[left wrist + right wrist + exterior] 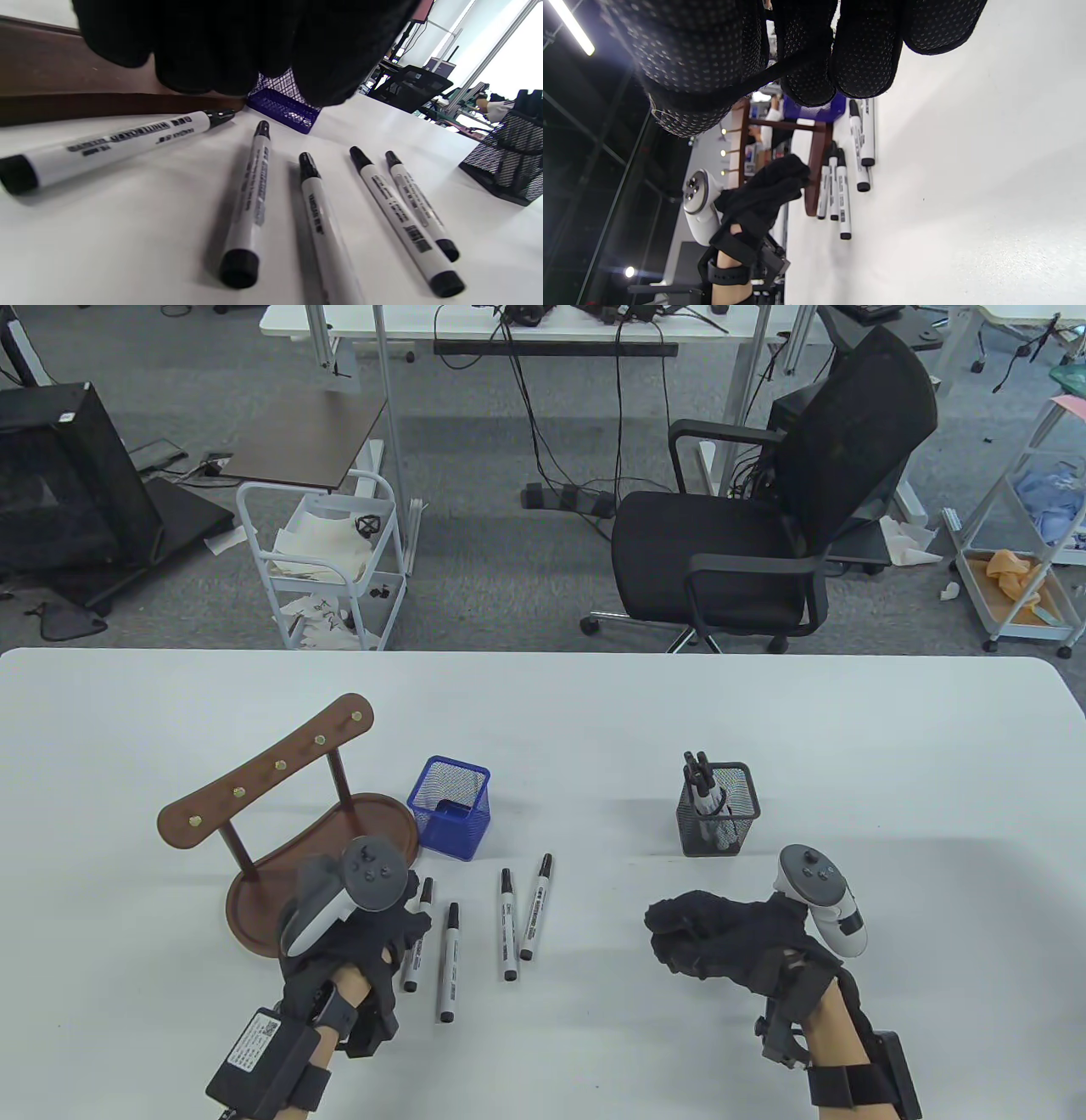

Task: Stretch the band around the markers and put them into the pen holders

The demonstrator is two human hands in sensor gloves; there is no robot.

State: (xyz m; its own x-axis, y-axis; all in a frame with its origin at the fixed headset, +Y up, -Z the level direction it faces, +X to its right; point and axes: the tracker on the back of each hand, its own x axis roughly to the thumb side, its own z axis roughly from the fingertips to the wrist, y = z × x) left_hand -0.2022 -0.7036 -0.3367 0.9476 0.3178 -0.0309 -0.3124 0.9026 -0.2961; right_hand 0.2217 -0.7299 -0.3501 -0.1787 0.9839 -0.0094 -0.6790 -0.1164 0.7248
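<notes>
Band point(763, 80) pinched by right hand point(721, 937); left hand point(373, 933) fingers hidden, grip unclear.

Five loose markers point(250, 203) are seen lying on one table point(848, 729). Two mesh pen holders point(718, 810) and one wooden rack point(271, 780) are counted.

Black dotted sensor gloves on both hands point(365, 933) point(721, 937) — grey-and-white trackers strapped on, black wrist straps, labelled box.
</notes>
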